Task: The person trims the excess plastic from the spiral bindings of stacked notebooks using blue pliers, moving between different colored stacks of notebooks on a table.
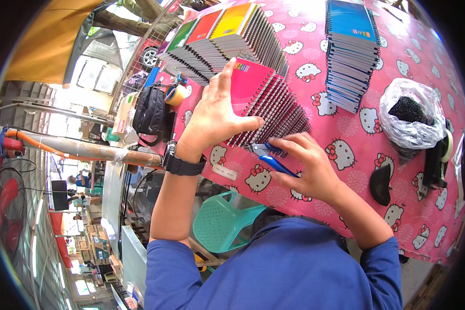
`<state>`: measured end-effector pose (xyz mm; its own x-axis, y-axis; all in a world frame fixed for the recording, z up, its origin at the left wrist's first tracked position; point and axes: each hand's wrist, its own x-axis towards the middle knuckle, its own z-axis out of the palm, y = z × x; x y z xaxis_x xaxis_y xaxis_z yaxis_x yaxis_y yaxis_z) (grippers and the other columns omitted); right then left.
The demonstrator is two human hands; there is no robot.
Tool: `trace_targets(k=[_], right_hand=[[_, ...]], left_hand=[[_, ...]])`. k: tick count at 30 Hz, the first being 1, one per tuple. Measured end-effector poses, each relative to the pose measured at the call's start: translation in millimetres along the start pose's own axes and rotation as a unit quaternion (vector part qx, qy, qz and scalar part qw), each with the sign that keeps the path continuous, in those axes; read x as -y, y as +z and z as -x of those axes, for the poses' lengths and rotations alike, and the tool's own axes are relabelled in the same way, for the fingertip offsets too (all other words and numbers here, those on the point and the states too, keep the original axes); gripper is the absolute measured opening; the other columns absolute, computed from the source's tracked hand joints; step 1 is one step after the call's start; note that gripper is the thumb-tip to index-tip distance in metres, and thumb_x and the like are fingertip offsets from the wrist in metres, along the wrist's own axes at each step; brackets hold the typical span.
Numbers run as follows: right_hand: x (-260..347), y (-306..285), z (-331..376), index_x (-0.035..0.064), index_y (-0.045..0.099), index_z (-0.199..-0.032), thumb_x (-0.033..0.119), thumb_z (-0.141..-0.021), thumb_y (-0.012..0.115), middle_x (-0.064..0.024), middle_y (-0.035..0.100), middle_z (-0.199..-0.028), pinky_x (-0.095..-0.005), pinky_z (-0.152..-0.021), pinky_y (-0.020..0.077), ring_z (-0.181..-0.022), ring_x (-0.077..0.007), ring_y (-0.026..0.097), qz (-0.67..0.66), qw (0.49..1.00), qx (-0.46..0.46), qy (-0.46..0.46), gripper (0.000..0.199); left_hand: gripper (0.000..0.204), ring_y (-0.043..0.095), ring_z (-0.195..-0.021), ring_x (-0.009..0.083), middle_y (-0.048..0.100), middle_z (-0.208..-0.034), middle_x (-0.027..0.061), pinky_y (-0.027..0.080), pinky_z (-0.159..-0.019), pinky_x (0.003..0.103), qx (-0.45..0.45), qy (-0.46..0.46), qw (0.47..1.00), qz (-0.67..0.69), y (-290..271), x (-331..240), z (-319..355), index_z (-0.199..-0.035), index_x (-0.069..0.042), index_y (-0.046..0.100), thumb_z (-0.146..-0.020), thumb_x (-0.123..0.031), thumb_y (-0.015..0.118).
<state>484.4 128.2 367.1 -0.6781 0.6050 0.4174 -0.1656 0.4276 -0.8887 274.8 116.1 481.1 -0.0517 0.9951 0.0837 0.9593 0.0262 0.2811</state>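
Note:
A stack of pink-covered spiral notebooks [250,85] rises from the table edge, its dark wire coils facing right. Fingers along the cover's left side and thumb reaching to the coil edge, my left hand [217,113] grips the top of this stack. A pair of small blue-handled pliers [278,164] is held in my right hand [310,168]. Their metal jaws are at the lower end of the coils, near my left thumb. Whether the jaws touch a wire cannot be made out.
Yellow, red and green notebook stacks [232,23] stand behind; a blue stack [352,67] stands farther right. A plastic bag of black coils [413,113], a black curved object [380,185] and a tape dispenser [435,163] lie right. A green stool [219,225] stands below the pink-covered table [346,178].

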Motion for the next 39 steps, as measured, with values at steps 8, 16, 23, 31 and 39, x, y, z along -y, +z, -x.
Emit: trace_targets(k=[8, 16, 23, 31, 39], right_hand=[[2.3, -1.9, 0.1, 0.0118, 0.058, -0.119, 0.024, -0.066, 0.073, -0.0074, 0.054, -0.106, -0.0401, -0.086, 0.0385, -0.095, -0.0256, 0.052, 0.273, 0.947, -0.079, -0.151, 0.057], [2.0, -2.2, 3.5, 0.0077, 0.063, -0.112, 0.022, -0.072, 0.072, -0.0051, 0.061, -0.091, -0.0317, -0.072, 0.0460, -0.081, -0.0193, 0.058, 0.215, 0.967, -0.041, -0.133, 0.043], [7.2, -1.5, 7.4, -0.0030, 0.056, -0.120, 0.029, -0.084, 0.068, -0.0068, 0.065, -0.095, -0.0263, -0.076, 0.0465, -0.086, -0.0105, 0.058, -0.346, 0.889, 0.128, 0.271, 0.050], [-8.5, 11.1, 23.5, 0.0072, 0.058, -0.121, 0.022, -0.068, 0.076, -0.0109, 0.057, -0.107, -0.0381, -0.083, 0.0422, -0.094, -0.0266, 0.052, 0.219, 0.970, -0.075, -0.069, 0.058], [-14.4, 11.2, 14.5, 0.0104, 0.059, -0.120, 0.021, -0.067, 0.073, -0.0083, 0.055, -0.100, -0.0383, -0.082, 0.0410, -0.092, -0.0265, 0.052, 0.263, 0.952, -0.096, -0.120, 0.056]], left_hand=[[0.114, 0.034, -0.128, 0.0432, 0.034, -0.138, 0.0238, 0.031, -0.106, 0.048, 0.006, -0.017, 1.000, 0.002, -0.4, 1.0, 0.5, -0.147, -0.015, 0.013, -0.058, -0.043, 0.079], [0.113, 0.035, -0.127, 0.0430, 0.035, -0.138, 0.0236, 0.031, -0.106, 0.048, 0.005, -0.021, 1.000, 0.007, 0.9, -0.6, 1.3, -0.147, -0.015, 0.014, -0.058, -0.042, 0.078], [0.113, 0.034, -0.130, 0.0387, 0.034, -0.139, 0.0256, 0.029, -0.108, 0.043, -0.003, -0.024, 1.000, 0.001, -1.4, -8.7, 2.9, -0.147, -0.012, 0.015, -0.059, -0.038, 0.080], [0.111, 0.035, -0.128, 0.0425, 0.034, -0.139, 0.0236, 0.030, -0.107, 0.046, 0.005, -0.034, 0.999, -0.016, -3.0, -8.3, 1.8, -0.146, -0.012, 0.016, -0.058, -0.042, 0.077], [0.112, 0.033, -0.130, 0.0411, 0.033, -0.140, 0.0235, 0.029, -0.108, 0.046, 0.004, -0.020, 1.000, -0.004, 0.4, -3.3, -0.7, -0.146, -0.012, 0.016, -0.058, -0.043, 0.077]])
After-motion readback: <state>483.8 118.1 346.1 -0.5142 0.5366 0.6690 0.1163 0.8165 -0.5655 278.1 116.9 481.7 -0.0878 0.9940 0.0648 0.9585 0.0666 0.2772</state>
